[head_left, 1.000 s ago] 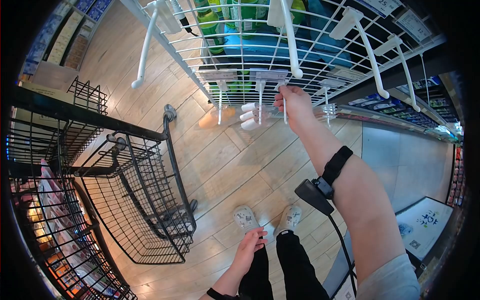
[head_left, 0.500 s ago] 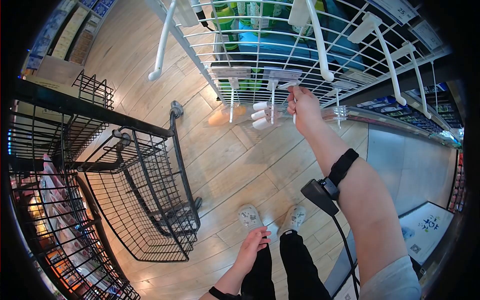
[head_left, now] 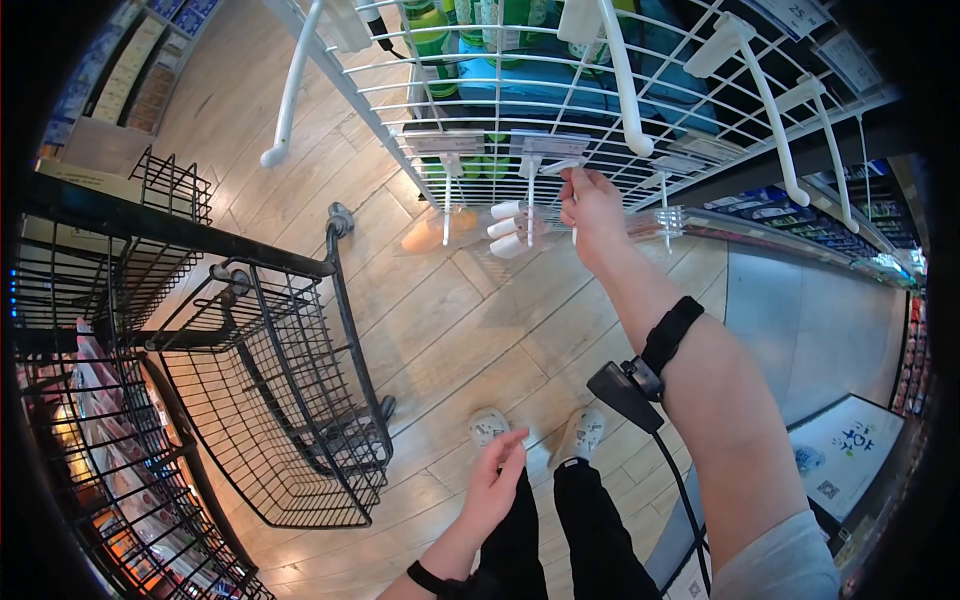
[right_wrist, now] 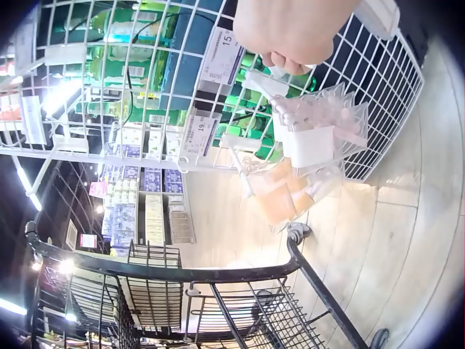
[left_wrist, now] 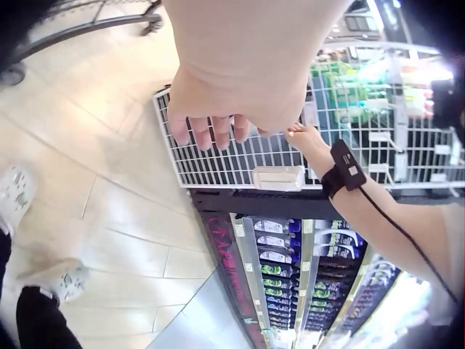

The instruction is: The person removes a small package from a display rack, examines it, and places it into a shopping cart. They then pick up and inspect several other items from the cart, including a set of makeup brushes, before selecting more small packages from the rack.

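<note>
At the white wire rack (head_left: 480, 100), my right hand (head_left: 600, 215) is curled round a slim white hook (head_left: 563, 167), pinching it near the mesh. The right wrist view shows the same hand (right_wrist: 290, 33) from behind, its fingers bent over a white piece that is mostly hidden. Left of it hang clear packs with white parts (head_left: 508, 228), and farther left an orange pack (head_left: 428, 232). My left hand (head_left: 493, 482) hangs empty above the legs, fingers loose; the left wrist view shows its fingers spread (left_wrist: 211, 131).
A black wire shopping cart (head_left: 270, 400) stands at the left. Long white hooks (head_left: 625, 80) jut from the rack above my right hand. Green bottles (head_left: 430, 45) sit behind the mesh. Shelves (head_left: 800, 215) run along the right, and a sign board (head_left: 850, 455) is at lower right.
My left hand has turned, its fingers now pointing more upward. My right hand stays at the same hook, where the white piece by its fingertips sits at a slightly different tilt. The view has shifted slightly.
</note>
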Demonstrator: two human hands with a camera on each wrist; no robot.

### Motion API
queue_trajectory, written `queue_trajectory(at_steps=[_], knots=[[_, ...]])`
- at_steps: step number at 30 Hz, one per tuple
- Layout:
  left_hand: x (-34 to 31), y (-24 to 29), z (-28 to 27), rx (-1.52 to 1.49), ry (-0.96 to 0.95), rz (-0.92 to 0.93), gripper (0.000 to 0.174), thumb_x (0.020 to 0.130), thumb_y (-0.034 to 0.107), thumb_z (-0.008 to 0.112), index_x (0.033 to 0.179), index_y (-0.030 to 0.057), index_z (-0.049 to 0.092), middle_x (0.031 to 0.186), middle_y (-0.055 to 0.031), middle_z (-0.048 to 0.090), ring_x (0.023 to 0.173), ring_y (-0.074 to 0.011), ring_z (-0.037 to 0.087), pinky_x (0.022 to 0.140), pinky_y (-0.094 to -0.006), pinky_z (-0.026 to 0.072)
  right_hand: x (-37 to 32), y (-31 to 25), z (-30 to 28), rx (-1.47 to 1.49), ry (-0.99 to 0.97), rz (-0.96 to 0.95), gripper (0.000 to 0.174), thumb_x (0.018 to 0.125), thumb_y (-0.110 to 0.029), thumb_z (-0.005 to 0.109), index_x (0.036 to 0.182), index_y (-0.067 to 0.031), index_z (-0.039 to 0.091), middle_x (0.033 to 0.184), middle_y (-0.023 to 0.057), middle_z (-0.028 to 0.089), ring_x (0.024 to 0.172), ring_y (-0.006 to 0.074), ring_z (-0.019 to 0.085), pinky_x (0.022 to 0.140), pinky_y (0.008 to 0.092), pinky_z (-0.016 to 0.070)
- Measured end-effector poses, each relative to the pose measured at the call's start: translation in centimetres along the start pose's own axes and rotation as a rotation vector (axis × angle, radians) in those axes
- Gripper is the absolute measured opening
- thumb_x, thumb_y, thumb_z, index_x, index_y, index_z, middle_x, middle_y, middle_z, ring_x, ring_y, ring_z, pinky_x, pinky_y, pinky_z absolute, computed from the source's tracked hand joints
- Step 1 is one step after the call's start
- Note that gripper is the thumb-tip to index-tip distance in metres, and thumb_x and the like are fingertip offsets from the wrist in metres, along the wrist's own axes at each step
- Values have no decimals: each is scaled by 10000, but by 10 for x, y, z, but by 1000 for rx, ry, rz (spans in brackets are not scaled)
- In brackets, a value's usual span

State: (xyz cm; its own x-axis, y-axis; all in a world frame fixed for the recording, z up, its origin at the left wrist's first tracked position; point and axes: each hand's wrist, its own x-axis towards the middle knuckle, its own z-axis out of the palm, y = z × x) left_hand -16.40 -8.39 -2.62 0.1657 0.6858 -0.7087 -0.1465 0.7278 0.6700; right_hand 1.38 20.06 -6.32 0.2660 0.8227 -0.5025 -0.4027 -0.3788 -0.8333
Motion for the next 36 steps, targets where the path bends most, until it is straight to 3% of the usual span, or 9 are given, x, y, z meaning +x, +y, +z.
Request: queue_trajectory(at_steps=[2,4,8,12,18,21,31,33,36], knots=[[21,40,5,672,61,451,257,854,111,526,1099,36,551,1105,-116,577,1012,-263,538,876,-335,393,-1,-5,-1,70,-33,32,216,933,-195,444,965,7,514,683,34,455,463,74,325,447,235,284],[51,72,13,822,129,720,292,803,81,550,1092,37,556,1126,-139,562,1027,-326,518,890,-373,386,-1,-12,-4,149,-63,158,249,938,-207,433,992,24,506,691,35,455,488,85,338,468,241,296],[103,131,35,1121,244,952,442,756,63,566,1192,32,498,1241,-152,486,1141,-329,437,940,-433,351,-2,-23,-7,107,-106,219,262,941,-208,428,1010,34,499,693,29,449,508,91,347,484,244,302],[145,163,52,1298,219,987,543,751,119,576,1265,22,429,1309,-151,427,1212,-328,381,985,-463,306,6,-9,-10,88,-152,160,246,929,-218,439,949,6,539,648,12,432,463,93,346,446,260,304],[181,170,55,1587,272,935,652,745,211,564,1329,27,342,1385,-130,340,1292,-293,298,1039,-481,237,6,1,-2,-102,15,-34,217,911,-182,455,789,-31,553,605,2,462,490,91,395,441,239,309],[184,170,57,1679,245,865,654,744,197,560,1333,25,335,1397,-124,322,1299,-277,290,1045,-480,224,4,-6,-2,9,-5,104,199,931,-204,445,850,-40,523,635,-14,431,475,69,345,426,218,272],[183,174,56,1765,262,832,633,752,147,544,1338,39,329,1400,-91,325,1293,-254,305,1043,-481,218,1,-3,3,-35,95,9,221,919,-191,463,796,-36,562,598,-21,430,506,75,365,440,220,288],[184,175,56,1784,261,811,632,752,146,543,1338,43,330,1399,-87,326,1293,-249,307,1042,-485,217,5,7,2,-324,168,-229,228,868,-146,483,745,13,591,584,69,537,530,152,487,521,309,384],[183,174,54,1769,268,833,631,755,153,540,1340,47,330,1399,-84,327,1292,-244,308,1041,-493,214,11,17,4,-363,252,-282,221,849,-152,498,756,16,607,609,110,579,548,195,540,544,324,412]])
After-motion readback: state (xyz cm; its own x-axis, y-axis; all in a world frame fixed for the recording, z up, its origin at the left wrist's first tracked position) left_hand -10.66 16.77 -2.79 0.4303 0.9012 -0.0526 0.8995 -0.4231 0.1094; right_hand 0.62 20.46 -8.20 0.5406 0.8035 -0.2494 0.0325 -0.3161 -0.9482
